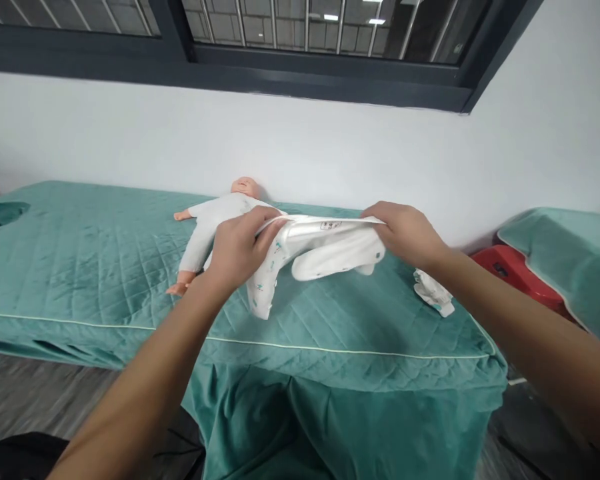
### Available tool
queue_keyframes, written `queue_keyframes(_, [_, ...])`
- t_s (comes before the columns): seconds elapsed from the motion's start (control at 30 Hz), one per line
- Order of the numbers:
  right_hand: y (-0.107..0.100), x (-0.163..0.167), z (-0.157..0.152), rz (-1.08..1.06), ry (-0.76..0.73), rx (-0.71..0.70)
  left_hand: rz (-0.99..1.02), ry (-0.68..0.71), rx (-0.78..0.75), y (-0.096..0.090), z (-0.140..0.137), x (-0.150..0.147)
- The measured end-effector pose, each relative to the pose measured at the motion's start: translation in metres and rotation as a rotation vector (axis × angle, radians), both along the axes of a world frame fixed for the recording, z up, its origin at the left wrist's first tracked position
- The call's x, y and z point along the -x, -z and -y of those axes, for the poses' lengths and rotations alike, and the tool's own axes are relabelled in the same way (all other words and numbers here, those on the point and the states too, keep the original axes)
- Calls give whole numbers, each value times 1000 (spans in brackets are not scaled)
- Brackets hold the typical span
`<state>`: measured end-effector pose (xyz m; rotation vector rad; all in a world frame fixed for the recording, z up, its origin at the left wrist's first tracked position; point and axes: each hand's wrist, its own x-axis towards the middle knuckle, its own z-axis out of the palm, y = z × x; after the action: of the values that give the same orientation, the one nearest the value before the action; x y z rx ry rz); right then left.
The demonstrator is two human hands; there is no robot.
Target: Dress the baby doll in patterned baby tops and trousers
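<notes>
Between my two hands a white baby garment (330, 250) with small printed marks is stretched above the bed; a sleeve or leg hangs down at its left end. My left hand (243, 243) pinches its left upper edge, thumb and fingers closed. At the other end my right hand (405, 230) is closed on the upper right edge. Behind my left hand lies a baby doll (217, 217) on its back, dressed in a white outfit, its head towards the wall; my hand and the cloth cover part of it.
The bed has a green quilted cover (105, 267). Near its right end lies a crumpled white item (434, 292), perhaps a diaper. A red object (520, 273) stands beside another green-covered surface (570, 260). Behind are a white wall and a dark-framed window (320, 77).
</notes>
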<state>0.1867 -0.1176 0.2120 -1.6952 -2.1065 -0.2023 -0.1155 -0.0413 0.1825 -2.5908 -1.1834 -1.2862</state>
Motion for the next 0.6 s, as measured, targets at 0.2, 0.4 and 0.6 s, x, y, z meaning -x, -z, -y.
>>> queue_keyframes(0.2, [12,-17,36,-344,120,-81,-193,-148,-98,25,2,15])
queue_keyframes(0.4, [29,-42,39,-469,372,-215,-152,-181,-33,22,-11,-3])
queue_keyframes(0.6, [90,-60,-13,-275,352,51,-306,-154,213,57,-58,-43])
